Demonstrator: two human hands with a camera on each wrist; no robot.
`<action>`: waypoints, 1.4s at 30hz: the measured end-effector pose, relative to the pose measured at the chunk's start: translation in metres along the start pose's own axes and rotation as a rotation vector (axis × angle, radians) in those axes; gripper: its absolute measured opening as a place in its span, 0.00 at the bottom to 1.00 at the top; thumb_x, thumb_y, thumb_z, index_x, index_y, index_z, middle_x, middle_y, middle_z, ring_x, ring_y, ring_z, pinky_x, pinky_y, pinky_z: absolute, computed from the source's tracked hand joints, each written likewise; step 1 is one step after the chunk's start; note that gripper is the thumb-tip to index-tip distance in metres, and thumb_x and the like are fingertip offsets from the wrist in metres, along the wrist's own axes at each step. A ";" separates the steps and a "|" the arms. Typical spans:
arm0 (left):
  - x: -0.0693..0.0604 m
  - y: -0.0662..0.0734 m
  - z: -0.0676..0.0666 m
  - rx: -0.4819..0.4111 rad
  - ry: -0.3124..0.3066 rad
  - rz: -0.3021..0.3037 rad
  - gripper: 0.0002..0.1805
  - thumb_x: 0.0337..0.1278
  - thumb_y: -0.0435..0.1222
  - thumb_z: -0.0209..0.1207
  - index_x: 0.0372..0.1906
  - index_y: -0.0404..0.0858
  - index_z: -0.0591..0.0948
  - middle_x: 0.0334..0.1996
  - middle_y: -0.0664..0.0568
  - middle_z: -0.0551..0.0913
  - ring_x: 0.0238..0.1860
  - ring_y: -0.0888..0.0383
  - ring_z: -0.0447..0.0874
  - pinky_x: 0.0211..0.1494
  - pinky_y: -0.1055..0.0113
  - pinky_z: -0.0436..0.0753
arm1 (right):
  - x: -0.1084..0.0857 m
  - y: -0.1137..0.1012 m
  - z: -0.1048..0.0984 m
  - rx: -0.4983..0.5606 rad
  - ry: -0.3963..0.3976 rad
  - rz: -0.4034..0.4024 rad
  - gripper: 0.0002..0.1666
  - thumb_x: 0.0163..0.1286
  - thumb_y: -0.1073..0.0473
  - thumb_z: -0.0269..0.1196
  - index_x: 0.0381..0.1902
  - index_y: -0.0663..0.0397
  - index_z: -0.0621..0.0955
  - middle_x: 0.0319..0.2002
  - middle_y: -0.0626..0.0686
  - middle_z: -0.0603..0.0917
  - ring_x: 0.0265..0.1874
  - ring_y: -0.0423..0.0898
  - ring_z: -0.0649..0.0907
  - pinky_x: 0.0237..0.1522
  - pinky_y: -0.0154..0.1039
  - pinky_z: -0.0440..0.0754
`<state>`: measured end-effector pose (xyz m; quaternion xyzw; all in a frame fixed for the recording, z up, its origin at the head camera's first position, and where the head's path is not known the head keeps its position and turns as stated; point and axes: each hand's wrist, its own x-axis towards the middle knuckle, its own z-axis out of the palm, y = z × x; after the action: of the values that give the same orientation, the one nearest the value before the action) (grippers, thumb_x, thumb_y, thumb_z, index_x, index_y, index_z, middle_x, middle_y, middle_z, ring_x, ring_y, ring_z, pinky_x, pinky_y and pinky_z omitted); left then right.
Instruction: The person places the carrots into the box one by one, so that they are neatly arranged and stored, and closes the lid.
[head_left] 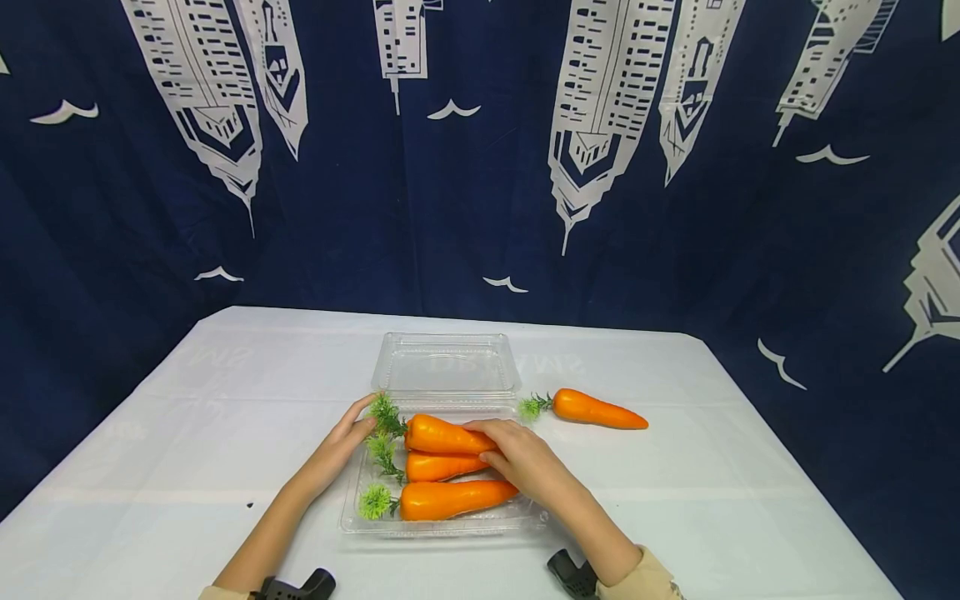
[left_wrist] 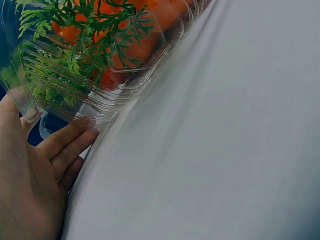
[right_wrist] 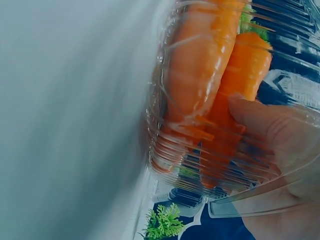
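Note:
A clear plastic clamshell container (head_left: 480,527) lies on the table, lid folded back. Three orange carrots with green leafy tops lie side by side inside: a far carrot (head_left: 435,433), a middle carrot (head_left: 435,467) and a near carrot (head_left: 450,502). My right hand (head_left: 521,458) holds the far carrot near its tip, thumb on the near side and fingers over the top. At the container's left edge, beside the leafy tops, my left hand (head_left: 341,446) touches the wall with fairly straight fingers (left_wrist: 70,145). The right hand covers the carrots' tips in part.
Another carrot (head_left: 598,410) lies on the white tablecloth right of the container, its leafy top close to the rim. The open lid (head_left: 450,367) reaches towards the back. A dark blue printed curtain (head_left: 465,192) hangs behind the table.

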<state>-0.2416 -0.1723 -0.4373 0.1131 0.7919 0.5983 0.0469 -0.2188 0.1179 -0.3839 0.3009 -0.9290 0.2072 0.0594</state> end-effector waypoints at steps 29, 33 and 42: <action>0.002 0.002 -0.003 -0.028 0.001 -0.013 0.26 0.66 0.51 0.40 0.67 0.57 0.55 0.61 0.41 0.68 0.62 0.42 0.65 0.66 0.40 0.57 | 0.003 0.001 -0.010 0.008 0.046 0.061 0.20 0.60 0.55 0.63 0.51 0.48 0.77 0.50 0.48 0.80 0.52 0.46 0.78 0.55 0.45 0.75; 0.002 0.003 -0.003 -0.026 -0.003 -0.016 0.26 0.66 0.52 0.40 0.67 0.57 0.55 0.61 0.41 0.68 0.62 0.42 0.65 0.66 0.40 0.58 | 0.002 0.002 -0.013 -0.004 0.041 0.072 0.21 0.60 0.53 0.63 0.52 0.46 0.77 0.51 0.48 0.80 0.53 0.47 0.77 0.56 0.45 0.75; 0.001 0.001 -0.001 -0.038 -0.008 -0.021 0.26 0.67 0.50 0.40 0.68 0.55 0.54 0.60 0.40 0.69 0.61 0.43 0.67 0.66 0.42 0.59 | -0.002 0.005 -0.022 0.012 0.021 0.105 0.20 0.60 0.52 0.62 0.52 0.43 0.78 0.52 0.47 0.80 0.53 0.47 0.78 0.54 0.46 0.76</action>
<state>-0.2425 -0.1729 -0.4355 0.1060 0.7812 0.6124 0.0584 -0.2206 0.1319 -0.3664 0.2499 -0.9416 0.2185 0.0567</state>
